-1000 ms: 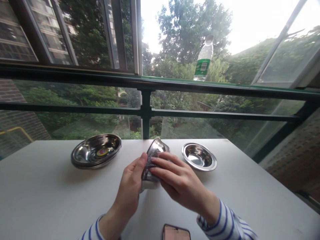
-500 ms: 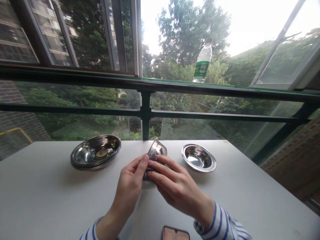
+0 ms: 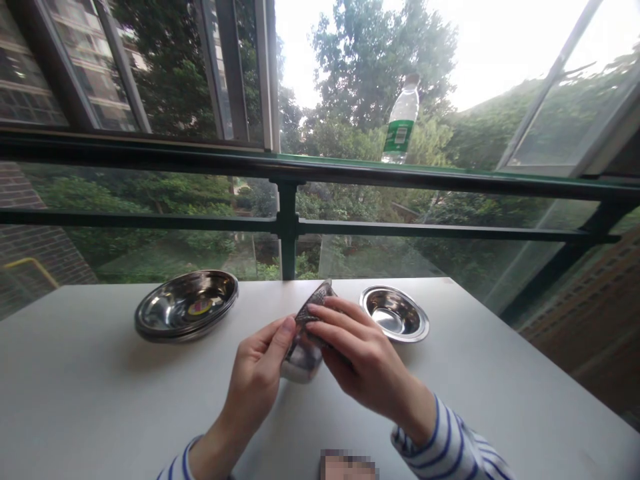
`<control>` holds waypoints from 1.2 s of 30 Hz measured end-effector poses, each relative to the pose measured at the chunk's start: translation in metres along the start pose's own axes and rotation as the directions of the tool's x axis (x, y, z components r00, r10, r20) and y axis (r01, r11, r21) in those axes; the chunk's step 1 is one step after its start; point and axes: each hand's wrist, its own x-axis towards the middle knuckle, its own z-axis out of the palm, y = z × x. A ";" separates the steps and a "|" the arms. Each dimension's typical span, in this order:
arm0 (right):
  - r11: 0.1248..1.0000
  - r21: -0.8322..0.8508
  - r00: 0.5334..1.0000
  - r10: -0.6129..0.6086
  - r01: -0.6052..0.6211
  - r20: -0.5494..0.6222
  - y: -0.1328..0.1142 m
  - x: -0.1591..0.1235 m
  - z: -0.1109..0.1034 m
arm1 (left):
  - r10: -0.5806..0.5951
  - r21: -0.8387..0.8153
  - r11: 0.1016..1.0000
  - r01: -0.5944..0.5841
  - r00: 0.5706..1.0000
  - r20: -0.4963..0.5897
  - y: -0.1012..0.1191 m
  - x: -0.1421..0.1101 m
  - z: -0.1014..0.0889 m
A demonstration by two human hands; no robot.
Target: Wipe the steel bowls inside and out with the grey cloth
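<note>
A shiny metal bowl (image 3: 301, 360) is tilted up on its side above the middle of the table. My left hand (image 3: 260, 367) grips its left edge, thumb uppermost and fingers hidden behind. My right hand (image 3: 367, 357) presses a dark, mesh-patterned cloth (image 3: 314, 312) against the bowl, its fingers bent over the cloth. Part of the bowl is covered by cloth and fingers. Just right of my right hand stands another small metal bowl (image 3: 400, 317), upright with a wide rim.
Several larger metal bowls (image 3: 167, 310) are nested on the left of the white table (image 3: 100, 400), with a yellow sticker inside the top one. A phone (image 3: 347, 467) lies at the near edge. Behind, a plastic bottle (image 3: 400, 127) with a green label stands on the dark railing (image 3: 425, 177).
My right hand has shifted the cloth over the bowl, lower at half a second ago and now further up and right. The bowl has turned in my hands, showing more of its lower part.
</note>
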 end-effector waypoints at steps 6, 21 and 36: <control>0.963 -0.013 0.952 0.262 -0.268 -0.157 0.010 -0.001 0.001 | -0.025 -0.014 1.000 0.026 0.999 0.035 0.004 -0.005 0.006; 0.915 0.019 0.903 0.401 -0.403 -0.150 0.016 -0.001 -0.001 | -0.056 -0.061 0.996 0.060 0.997 0.054 0.005 -0.006 0.009; 0.999 -0.035 0.998 -0.001 0.003 0.055 -0.010 -0.001 0.003 | -0.095 -0.041 0.995 0.094 0.995 -0.006 0.005 -0.001 0.005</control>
